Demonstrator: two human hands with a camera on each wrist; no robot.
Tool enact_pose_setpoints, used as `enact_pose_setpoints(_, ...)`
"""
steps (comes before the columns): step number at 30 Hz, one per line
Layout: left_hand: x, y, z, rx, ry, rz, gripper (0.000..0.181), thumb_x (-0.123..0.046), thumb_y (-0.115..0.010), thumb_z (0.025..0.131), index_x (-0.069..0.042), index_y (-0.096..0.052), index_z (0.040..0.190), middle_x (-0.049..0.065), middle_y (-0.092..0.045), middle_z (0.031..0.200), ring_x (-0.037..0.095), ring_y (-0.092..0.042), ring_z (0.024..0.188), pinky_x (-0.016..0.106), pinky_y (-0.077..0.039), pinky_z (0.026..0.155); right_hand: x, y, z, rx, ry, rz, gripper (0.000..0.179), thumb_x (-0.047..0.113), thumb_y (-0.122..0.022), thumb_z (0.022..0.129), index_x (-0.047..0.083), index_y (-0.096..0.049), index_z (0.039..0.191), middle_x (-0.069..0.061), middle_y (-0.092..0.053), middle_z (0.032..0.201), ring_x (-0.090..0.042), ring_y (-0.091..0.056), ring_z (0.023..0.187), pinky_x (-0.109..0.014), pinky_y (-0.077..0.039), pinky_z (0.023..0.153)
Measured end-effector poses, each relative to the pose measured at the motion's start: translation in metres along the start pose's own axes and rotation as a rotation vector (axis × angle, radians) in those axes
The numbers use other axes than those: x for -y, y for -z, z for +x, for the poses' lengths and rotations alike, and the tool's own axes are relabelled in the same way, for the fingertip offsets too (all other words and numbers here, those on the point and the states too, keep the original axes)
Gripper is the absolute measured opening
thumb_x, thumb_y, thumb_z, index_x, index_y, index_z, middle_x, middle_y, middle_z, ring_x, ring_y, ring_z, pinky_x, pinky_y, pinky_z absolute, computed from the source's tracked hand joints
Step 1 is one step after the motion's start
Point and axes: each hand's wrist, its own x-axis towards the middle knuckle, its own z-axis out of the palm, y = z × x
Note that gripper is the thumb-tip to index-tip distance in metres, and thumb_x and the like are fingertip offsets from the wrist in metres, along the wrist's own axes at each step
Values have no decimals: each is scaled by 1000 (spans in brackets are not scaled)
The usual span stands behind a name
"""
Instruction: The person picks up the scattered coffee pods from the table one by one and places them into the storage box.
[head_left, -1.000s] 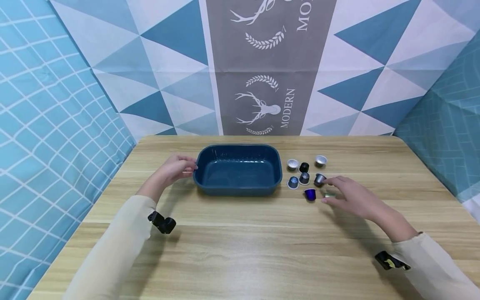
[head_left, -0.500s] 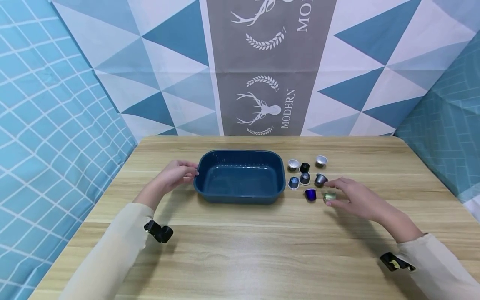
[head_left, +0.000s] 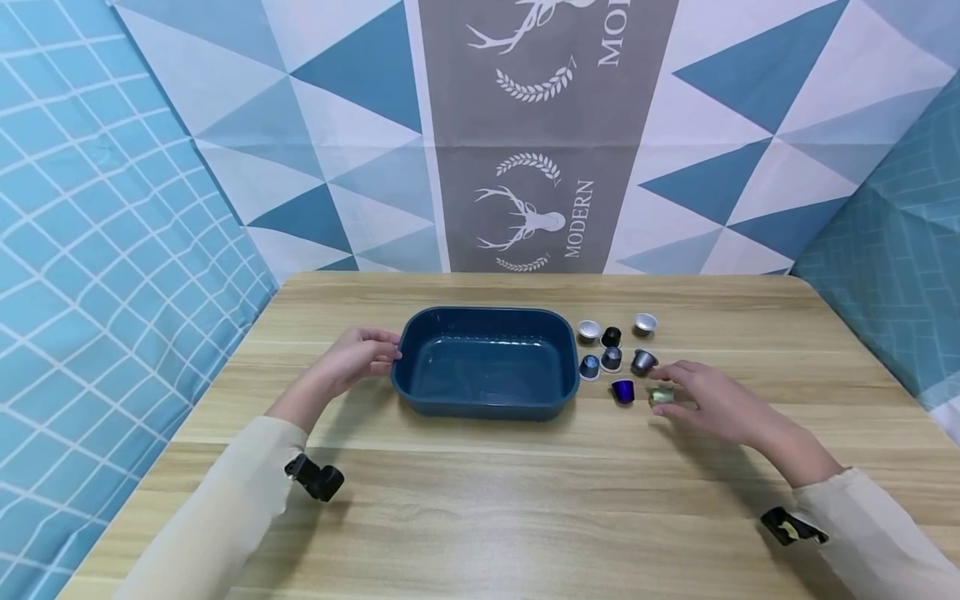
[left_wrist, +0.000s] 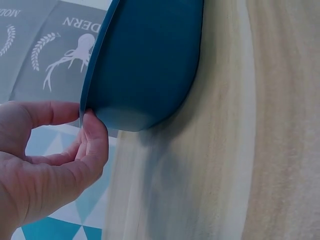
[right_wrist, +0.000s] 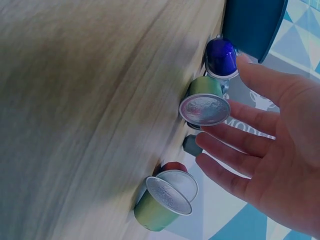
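My left hand (head_left: 358,362) pinches the left rim of a dark blue rectangular dish (head_left: 480,411), its thumb and index finger meeting at the edge in the left wrist view. Inside, the dish is bare. Beside a green coffee capsule (head_left: 661,397) my right hand (head_left: 716,402) hovers with fingers spread and loosely bent. In the right wrist view, that capsule's foil lid (right_wrist: 205,110) faces the camera, fingertips right at its edge. The thumb lies close to a purple-blue capsule (right_wrist: 221,57).
Several more capsules lie between dish and right hand: a blue one (head_left: 589,367), a black one (head_left: 611,337), a tilted grey one (head_left: 643,362), and foil-up ones (head_left: 645,324) farther back. In the right wrist view, another green capsule (right_wrist: 155,210) overlaps a red one (right_wrist: 174,166).
The dish has slid toward me and slightly right, my left hand moving with it. My right hand has shifted slightly, showing more of the green capsule.
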Motion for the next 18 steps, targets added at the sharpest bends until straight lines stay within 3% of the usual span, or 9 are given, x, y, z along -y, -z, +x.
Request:
enact_pose_setpoints(8,1,-7,-9,-10,-1,4,39,-5,-54,93,14,-47,126,6,-60,100,5,-60,81,16,-54,74,-2,-3,2,4,13,-21,40,24,-71,85,2,-63,118,-18,-65,117,-36,-63,105,-51,-53,86)
enact_pose_setpoints(18,3,-15,-16,-13,-8,9,37,-5,-53,93,14,-48,125,5,-60,100,4,-60,79,17,-55,73,-2,-4,4,11,12,-34,38,23,-73,83,3,-64,115,-15,-67,112,-25,-65,94,-45,-54,79)
